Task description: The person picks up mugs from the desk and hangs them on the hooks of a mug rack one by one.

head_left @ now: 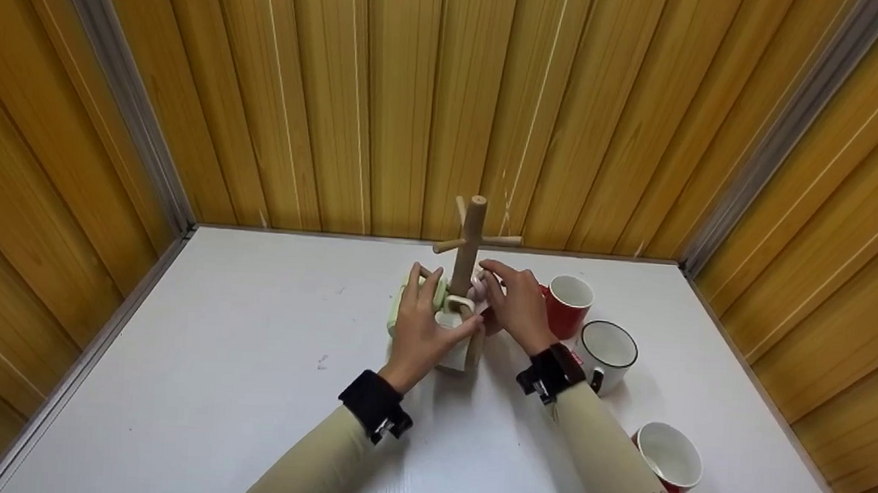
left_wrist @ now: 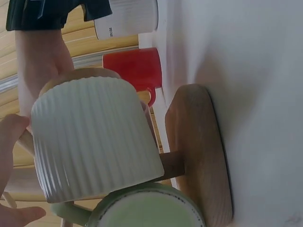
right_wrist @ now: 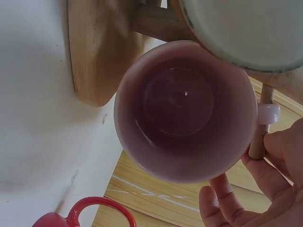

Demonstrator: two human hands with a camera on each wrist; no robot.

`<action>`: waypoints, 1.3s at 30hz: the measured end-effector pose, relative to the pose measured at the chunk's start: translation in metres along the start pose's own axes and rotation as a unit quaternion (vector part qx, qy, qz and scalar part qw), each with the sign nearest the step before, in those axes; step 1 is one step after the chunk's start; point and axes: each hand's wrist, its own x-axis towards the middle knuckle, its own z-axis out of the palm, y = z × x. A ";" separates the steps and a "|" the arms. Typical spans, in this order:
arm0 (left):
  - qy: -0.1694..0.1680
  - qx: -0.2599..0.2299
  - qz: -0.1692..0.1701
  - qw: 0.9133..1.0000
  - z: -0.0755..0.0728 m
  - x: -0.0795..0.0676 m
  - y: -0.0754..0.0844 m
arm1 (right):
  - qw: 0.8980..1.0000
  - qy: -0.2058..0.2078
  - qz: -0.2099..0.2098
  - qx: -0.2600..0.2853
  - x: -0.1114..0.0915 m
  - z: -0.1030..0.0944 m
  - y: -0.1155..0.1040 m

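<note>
Head view: your left hand spreads, released, beside the branched brown wooden rack; your right hand, grip unclear, flanks its round pink mug.

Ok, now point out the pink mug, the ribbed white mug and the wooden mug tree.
Pink mug [right_wrist: 183, 108]: right wrist view, on its inner floor.
Ribbed white mug [left_wrist: 97, 139]: left wrist view, on its ridged outer wall.
Wooden mug tree [head_left: 469, 249]: head view, on its upright post.
</note>
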 end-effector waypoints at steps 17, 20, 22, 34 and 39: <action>-0.039 -0.023 -0.009 0.999 -0.017 0.004 -0.020 | 0.998 0.044 -0.038 0.012 -0.010 0.006 0.002; -0.036 -0.026 -0.013 0.999 -0.020 0.006 -0.022 | 0.997 0.054 -0.048 0.016 -0.011 0.006 0.003; -0.035 -0.025 -0.016 0.999 -0.022 0.006 -0.024 | 0.997 0.056 -0.048 0.022 -0.012 0.006 0.003; -0.007 -0.032 -0.010 0.999 -0.033 0.009 -0.034 | 0.996 0.062 -0.045 0.043 -0.019 0.007 0.002; 0.015 -0.042 0.006 0.999 -0.036 0.008 -0.035 | 0.996 0.061 -0.039 0.048 -0.023 0.006 -0.001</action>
